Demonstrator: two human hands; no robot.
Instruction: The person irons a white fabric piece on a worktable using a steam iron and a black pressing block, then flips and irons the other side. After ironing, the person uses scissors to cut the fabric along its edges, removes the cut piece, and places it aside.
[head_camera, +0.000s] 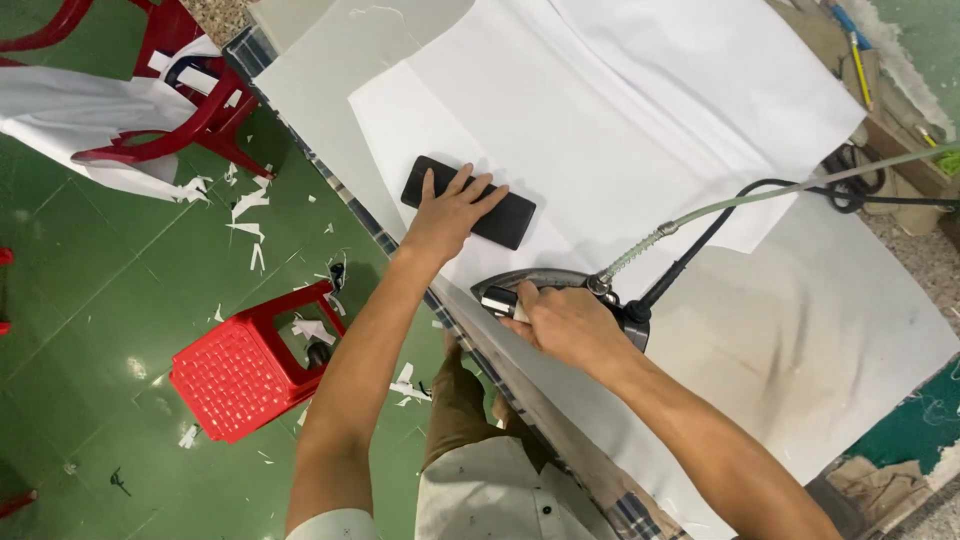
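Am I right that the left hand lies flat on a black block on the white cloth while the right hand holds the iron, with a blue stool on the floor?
Not quite: the stool is red, not blue, as the head view shows. The left hand does lie flat on the black block on the white cloth, and the right hand holds the iron.
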